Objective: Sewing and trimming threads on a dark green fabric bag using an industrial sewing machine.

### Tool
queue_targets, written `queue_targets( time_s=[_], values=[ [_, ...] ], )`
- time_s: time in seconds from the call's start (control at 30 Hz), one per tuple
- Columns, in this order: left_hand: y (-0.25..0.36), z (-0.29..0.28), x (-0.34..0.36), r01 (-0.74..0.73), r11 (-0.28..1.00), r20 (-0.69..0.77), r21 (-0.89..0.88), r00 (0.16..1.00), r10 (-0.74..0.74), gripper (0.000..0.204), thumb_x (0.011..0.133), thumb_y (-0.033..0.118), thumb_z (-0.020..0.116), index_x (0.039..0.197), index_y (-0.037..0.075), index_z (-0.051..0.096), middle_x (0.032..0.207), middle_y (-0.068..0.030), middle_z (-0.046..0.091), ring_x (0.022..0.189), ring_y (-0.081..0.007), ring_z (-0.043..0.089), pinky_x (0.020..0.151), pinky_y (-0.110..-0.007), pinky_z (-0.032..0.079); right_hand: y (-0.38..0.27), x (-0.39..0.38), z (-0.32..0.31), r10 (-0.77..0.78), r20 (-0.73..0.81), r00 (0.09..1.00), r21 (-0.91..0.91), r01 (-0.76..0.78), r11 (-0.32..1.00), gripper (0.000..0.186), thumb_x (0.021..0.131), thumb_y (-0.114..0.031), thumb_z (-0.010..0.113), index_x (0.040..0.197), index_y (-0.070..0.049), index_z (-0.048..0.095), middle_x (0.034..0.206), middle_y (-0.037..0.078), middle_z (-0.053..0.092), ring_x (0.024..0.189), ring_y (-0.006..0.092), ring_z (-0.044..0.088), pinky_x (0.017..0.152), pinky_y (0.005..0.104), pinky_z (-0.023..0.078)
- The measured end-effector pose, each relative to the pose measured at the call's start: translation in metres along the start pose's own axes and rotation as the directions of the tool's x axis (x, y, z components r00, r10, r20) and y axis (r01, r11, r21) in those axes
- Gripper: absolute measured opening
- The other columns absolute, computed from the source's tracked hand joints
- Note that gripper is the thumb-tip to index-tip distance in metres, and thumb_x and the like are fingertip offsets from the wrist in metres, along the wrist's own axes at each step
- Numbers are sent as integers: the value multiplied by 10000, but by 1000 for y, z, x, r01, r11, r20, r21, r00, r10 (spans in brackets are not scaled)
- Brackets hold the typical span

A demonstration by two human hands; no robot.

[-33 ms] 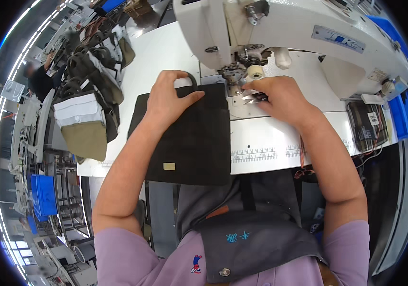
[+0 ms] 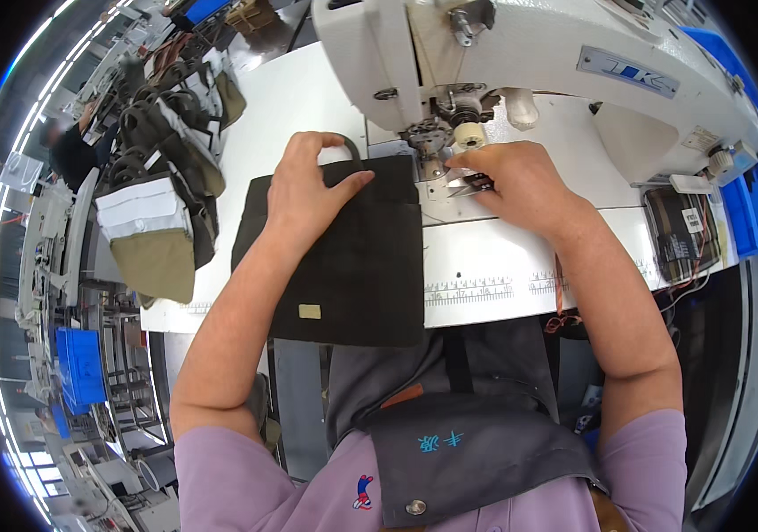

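Observation:
A dark, flat fabric bag (image 2: 352,266) with a small pale label lies on the sewing table, its lower edge hanging over the front. My left hand (image 2: 308,182) is on its upper part, fingers curled at the loop handle (image 2: 352,152) and thumb pressed on the panel. Thread snips (image 2: 478,183) with silver blades and a dark grip sit in my right hand (image 2: 521,182), which is closed around them. Its fingertips are beside the presser foot (image 2: 433,166) of the white sewing machine (image 2: 539,53), near the bag's upper right corner.
Several olive and dark bags with white panels (image 2: 144,208) are piled at the table's left. A plaid fabric piece (image 2: 680,232) lies at the right, beside a blue bin (image 2: 756,213). A ruler strip (image 2: 476,290) runs along the front edge. Another person (image 2: 78,151) is far left.
The whole view has shifted slightly, and the bag sits a little further left in the picture. Both hands keep their grips.

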State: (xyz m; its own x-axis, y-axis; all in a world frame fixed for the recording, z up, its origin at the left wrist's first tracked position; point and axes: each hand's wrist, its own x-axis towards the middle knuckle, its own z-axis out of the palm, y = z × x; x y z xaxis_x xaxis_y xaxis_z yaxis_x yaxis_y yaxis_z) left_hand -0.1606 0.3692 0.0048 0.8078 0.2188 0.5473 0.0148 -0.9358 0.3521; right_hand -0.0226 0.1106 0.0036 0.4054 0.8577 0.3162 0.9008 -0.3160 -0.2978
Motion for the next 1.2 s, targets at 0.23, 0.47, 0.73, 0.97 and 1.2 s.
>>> queue_targets(
  time_s=[0.23,0.47,0.73,0.97,1.2],
  values=[
    [45,6,-27,-153,985,236,-80,957,168,365,748,279,868,989,93,667,1103,-63,581,1025,-269,542,888,-414,413,-11,-3,-7,13,-37,999,-57,-15,998,280,914,-331,683,1108,-140,747,827,78,661,795,313,686,694,450,533],
    [55,8,-28,-50,994,303,-99,950,78,322,762,241,845,980,93,659,1145,-57,548,1111,-258,507,982,-423,328,-9,-4,3,-87,-140,986,93,100,991,235,907,-305,715,1083,-156,759,902,48,656,786,275,680,671,417,535],
    [56,9,-23,52,991,378,-124,926,-1,231,791,214,823,954,87,720,1198,-63,555,1166,-263,504,1010,-438,315,-7,-3,15,-133,-183,974,111,155,982,143,865,-285,749,927,-160,784,906,0,654,730,228,679,617,404,532],
    [55,10,-22,67,987,390,-146,921,-5,197,793,196,816,937,98,725,1204,-61,556,1184,-266,502,1015,-444,314,-8,-2,16,-151,-134,979,69,162,984,108,849,-260,747,905,-174,780,903,-8,655,734,227,682,615,399,531],
    [55,14,-22,90,982,380,-165,925,-21,158,797,184,811,913,107,736,1202,-56,562,1188,-261,509,1022,-444,314,-11,-1,12,-177,-143,974,-4,178,984,76,827,-233,743,835,-160,761,867,-5,650,735,233,684,608,406,536]
  ],
)
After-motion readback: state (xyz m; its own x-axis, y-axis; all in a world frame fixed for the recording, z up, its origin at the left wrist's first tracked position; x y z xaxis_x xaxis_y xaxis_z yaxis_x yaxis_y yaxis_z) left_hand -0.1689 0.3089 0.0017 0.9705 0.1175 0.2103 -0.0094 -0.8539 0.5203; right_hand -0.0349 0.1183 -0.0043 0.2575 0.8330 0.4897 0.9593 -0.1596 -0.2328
